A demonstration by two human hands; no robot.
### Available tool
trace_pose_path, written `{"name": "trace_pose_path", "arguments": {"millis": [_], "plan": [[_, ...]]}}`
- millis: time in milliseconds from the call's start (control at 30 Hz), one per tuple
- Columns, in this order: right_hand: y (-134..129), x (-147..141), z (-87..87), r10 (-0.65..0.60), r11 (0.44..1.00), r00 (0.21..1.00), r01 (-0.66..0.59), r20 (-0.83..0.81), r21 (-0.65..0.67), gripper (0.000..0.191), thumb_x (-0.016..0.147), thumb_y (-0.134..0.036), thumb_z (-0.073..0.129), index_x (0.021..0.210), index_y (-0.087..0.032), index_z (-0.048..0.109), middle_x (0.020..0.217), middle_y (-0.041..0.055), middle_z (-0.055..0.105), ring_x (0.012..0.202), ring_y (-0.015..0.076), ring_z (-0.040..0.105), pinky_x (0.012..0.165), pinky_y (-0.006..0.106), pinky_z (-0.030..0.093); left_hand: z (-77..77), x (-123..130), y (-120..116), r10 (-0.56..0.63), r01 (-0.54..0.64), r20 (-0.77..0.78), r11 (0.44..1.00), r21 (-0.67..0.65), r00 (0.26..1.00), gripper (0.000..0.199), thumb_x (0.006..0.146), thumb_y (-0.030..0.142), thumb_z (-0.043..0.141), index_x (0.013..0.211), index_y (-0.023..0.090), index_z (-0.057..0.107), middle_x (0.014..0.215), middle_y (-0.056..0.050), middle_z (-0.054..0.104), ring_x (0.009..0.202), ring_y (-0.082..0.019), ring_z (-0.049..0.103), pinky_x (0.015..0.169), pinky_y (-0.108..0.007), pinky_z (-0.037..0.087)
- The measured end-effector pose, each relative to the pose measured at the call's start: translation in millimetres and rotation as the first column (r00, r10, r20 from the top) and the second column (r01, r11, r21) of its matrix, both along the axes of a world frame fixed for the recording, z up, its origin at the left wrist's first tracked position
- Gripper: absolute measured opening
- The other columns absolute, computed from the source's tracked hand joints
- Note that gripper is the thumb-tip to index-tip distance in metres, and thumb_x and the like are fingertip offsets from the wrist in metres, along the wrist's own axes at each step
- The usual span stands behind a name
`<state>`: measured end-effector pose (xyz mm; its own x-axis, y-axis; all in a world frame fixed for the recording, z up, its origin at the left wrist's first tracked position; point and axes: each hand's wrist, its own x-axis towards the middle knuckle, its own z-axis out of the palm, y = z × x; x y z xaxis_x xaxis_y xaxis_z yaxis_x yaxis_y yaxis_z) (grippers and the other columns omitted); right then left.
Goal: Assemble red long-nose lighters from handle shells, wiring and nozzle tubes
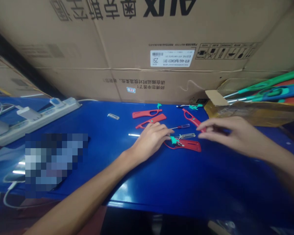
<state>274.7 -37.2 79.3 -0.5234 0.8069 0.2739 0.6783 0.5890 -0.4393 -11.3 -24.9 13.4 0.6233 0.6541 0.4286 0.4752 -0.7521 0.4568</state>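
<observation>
My left hand [150, 140] is closed over the front part of a red lighter half-shell [192, 145] lying on the blue table. A metal tube [134, 134] sticks out on the hand's left. By its fingertips are a green trigger [173, 140] and thin wires. My right hand [225, 132], slightly blurred, has thumb and forefinger around the lower end of another red half-shell [192, 118]. Between the hands lie a clear plastic piece [187, 135] and a small screwdriver [184, 126]. Two more red lighter pieces, an upper one [144, 114] and a lower one [159, 119], lie beyond my left hand.
A large cardboard box [107, 55] stands along the back. At right, an open carton [250, 114] holds several coloured lighters [279, 89]. A power strip [39, 119] lies at left, near a pixelated area. Another clear piece [113, 116] and green parts [194, 106] lie behind.
</observation>
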Motion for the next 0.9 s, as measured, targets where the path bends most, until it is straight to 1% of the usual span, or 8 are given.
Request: {"name": "trace_pose_path", "arguments": {"millis": [67, 133, 200, 267, 467, 600, 767, 900], "plan": [[12, -2, -17.1, -0.006, 1.0, 0.997, 0.004, -0.078, -0.017, 0.035, 0.093, -0.056, 0.062, 0.096, -0.023, 0.072, 0.061, -0.003, 0.055, 0.052, 0.011, 0.048, 0.049, 0.026, 0.038, 1.6, -1, 1, 0.037, -0.035, -0.057, 0.999, 0.027, 0.998, 0.017, 0.103, 0.024, 0.053, 0.108, 0.019, 0.069, 0.105, -0.005, 0.074, 0.098, -0.02, 0.062, 0.088, -0.037, 0.045], [20, -2, -36.7, -0.018, 1.0, 0.994, 0.017, -0.11, -0.004, 0.037, 0.092, -0.057, 0.062, 0.099, -0.022, 0.072, 0.059, -0.0043, 0.051, 0.05, 0.0104, 0.044, 0.049, 0.026, 0.036, 2.2, -2, 1, 0.058, -0.056, -0.081, 0.998, 0.033, 0.995, 0.018, 0.103, 0.027, 0.054, 0.102, 0.02, 0.07, 0.102, -0.003, 0.074, 0.095, -0.02, 0.061, 0.089, -0.038, 0.043], [21, -1, -53.0, 0.002, 1.0, 0.997, -0.003, -0.073, -0.022, 0.038, 0.091, -0.057, 0.064, 0.104, -0.022, 0.072, 0.059, -0.005, 0.05, 0.05, 0.0101, 0.044, 0.05, 0.026, 0.036, 2.2, -2, 2, 0.075, -0.071, -0.101, 0.997, 0.04, 0.992, 0.018, 0.103, 0.029, 0.054, 0.099, 0.02, 0.07, 0.1, -0.003, 0.075, 0.092, -0.02, 0.06, 0.087, -0.037, 0.042], [18, -1, -62.5, 0.052, 0.997, 0.998, -0.053, -0.023, -0.052, 0.038, 0.09, -0.056, 0.066, 0.108, -0.024, 0.073, 0.063, -0.004, 0.055, 0.053, 0.0105, 0.048, 0.053, 0.025, 0.039, 2.2, -3, 1, 0.089, -0.082, -0.138, 0.995, 0.059, 0.986, 0.018, 0.103, 0.029, 0.055, 0.097, 0.02, 0.069, 0.099, -0.003, 0.075, 0.091, -0.02, 0.059, 0.085, -0.037, 0.041], [9, -15, -63.3, 0.108, 0.994, 0.994, -0.108, 0.012, -0.017, 0.036, 0.09, -0.055, 0.066, 0.103, -0.023, 0.075, 0.082, 0.0009, 0.066, 0.067, 0.0132, 0.059, 0.062, 0.028, 0.043, 2.8, -3, -1, 0.074, -0.034, -0.261, 0.988, 0.152, 0.962, 0.018, 0.102, 0.03, 0.056, 0.1, 0.022, 0.072, 0.099, -0.001, 0.074, 0.093, -0.021, 0.055, 0.082, -0.037, 0.037], [6, -21, -65.0, 0.146, 0.989, 0.989, -0.145, 0.025, -0.036, 0.032, 0.092, -0.052, 0.066, 0.104, -0.023, 0.074, 0.095, 0.0032, 0.07, 0.076, 0.015, 0.065, 0.069, 0.029, 0.046, 4.4, -4, -2, 0.103, -0.049, -0.29, 0.981, 0.188, 0.952, 0.016, 0.101, 0.031, 0.059, 0.1, 0.023, 0.072, 0.098, -0.001, 0.074, 0.092, -0.021, 0.054, 0.078, -0.037, 0.034], [6, -22, -67.8, 0.164, 0.983, 0.986, -0.165, -0.019, -0.084, 0.026, 0.094, -0.046, 0.065, 0.101, -0.023, 0.074, 0.096, 0.0036, 0.07, 0.079, 0.0152, 0.066, 0.072, 0.028, 0.048, 4.8, -3, -2, 0.11, -0.046, -0.306, 0.976, 0.211, 0.946, 0.017, 0.102, 0.029, 0.056, 0.099, 0.021, 0.071, 0.097, -0.003, 0.074, 0.09, -0.022, 0.053, 0.078, -0.037, 0.034], [7, -23, -68.4, 0.176, 0.98, 0.983, -0.18, -0.046, -0.091, 0.026, 0.094, -0.045, 0.065, 0.101, -0.022, 0.074, 0.096, 0.004, 0.071, 0.08, 0.0155, 0.066, 0.072, 0.029, 0.048, 2.7, -1, -4, 0.092, -0.044, -0.274, 0.983, 0.178, 0.957, 0.015, 0.101, 0.025, 0.057, 0.096, 0.019, 0.069, 0.095, -0.002, 0.073, 0.089, -0.021, 0.052, 0.081, -0.037, 0.035]]}}
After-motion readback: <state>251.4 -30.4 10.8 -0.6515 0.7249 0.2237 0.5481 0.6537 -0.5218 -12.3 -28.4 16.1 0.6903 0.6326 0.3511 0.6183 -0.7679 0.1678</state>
